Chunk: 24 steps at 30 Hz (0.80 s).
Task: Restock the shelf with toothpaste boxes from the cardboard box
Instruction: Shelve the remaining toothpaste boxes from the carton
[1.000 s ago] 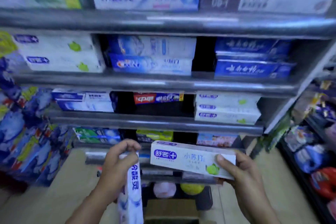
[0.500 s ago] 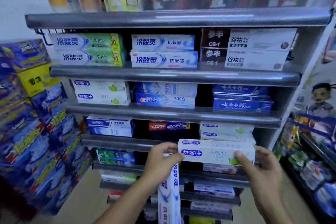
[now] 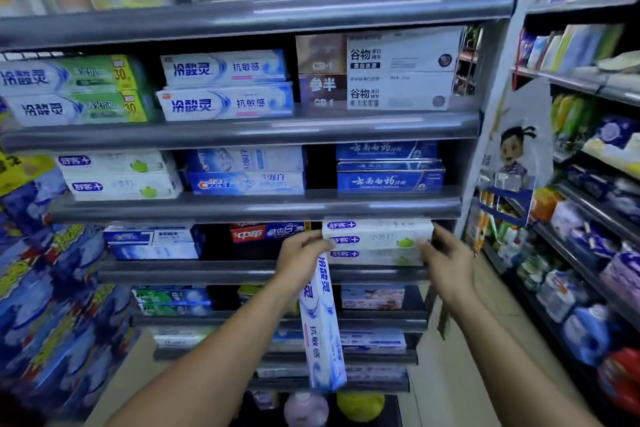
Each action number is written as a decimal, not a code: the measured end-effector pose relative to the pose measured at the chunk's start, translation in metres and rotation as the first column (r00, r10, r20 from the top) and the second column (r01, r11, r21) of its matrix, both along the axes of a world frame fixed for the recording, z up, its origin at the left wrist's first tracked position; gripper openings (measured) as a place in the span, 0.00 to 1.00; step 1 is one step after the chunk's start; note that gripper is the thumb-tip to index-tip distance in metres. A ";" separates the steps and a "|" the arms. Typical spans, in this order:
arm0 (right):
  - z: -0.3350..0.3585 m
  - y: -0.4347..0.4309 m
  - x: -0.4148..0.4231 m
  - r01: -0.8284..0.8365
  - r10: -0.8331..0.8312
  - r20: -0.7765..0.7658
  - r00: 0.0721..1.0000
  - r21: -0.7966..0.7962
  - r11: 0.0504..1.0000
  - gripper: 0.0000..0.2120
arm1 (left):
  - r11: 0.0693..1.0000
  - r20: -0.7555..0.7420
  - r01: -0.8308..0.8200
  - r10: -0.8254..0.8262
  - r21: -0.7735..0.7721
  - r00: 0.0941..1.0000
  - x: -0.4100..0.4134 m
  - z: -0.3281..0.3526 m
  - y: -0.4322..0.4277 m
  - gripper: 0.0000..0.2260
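Holding a white toothpaste box level, just right of the red box on the shelf, I see my right hand pinching its right end, fingertips curled onto the front face. It lies on matching white boxes. My left hand touches its left end while gripping a blue-and-white toothpaste box that hangs below the red box.

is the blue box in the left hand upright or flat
Upright: the blue toothpaste box hangs long side down from the left hand, slightly tilted.
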State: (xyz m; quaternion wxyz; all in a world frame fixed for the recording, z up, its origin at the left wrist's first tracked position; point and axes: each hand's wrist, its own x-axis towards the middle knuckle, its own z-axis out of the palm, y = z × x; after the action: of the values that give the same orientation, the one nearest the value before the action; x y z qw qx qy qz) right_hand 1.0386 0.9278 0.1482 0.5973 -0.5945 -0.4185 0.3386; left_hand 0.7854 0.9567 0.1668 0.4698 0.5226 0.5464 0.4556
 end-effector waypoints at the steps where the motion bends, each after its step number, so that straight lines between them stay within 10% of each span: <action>1: 0.000 0.004 0.002 -0.010 0.010 -0.007 1.000 -0.011 1.000 0.23 | 1.000 -0.006 -0.008 0.008 0.003 1.000 0.002 0.000 0.003 0.13; 18: 0.003 -0.001 -0.014 0.002 0.043 0.196 0.980 -0.223 0.975 0.34 | 0.999 -0.101 -0.022 0.018 -0.034 0.995 0.007 -0.007 0.007 0.19; 22: 0.011 -0.039 -0.034 0.015 0.013 0.161 0.987 -0.169 0.985 0.19 | 0.985 -0.044 -0.160 0.162 0.060 0.986 -0.004 -0.004 -0.009 0.04; 24: 0.021 -0.060 -0.050 -0.197 0.205 0.037 0.978 -0.157 0.968 0.09 | 0.971 0.056 -0.218 0.213 0.096 0.975 -0.013 0.007 -0.020 0.11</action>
State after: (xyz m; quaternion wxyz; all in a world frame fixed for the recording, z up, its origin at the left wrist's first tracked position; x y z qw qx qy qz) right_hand 0.9888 0.8677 0.1694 0.5013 -0.6016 -0.4651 0.4128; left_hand 0.7723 0.9365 0.1742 0.4027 0.4730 0.5651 0.5428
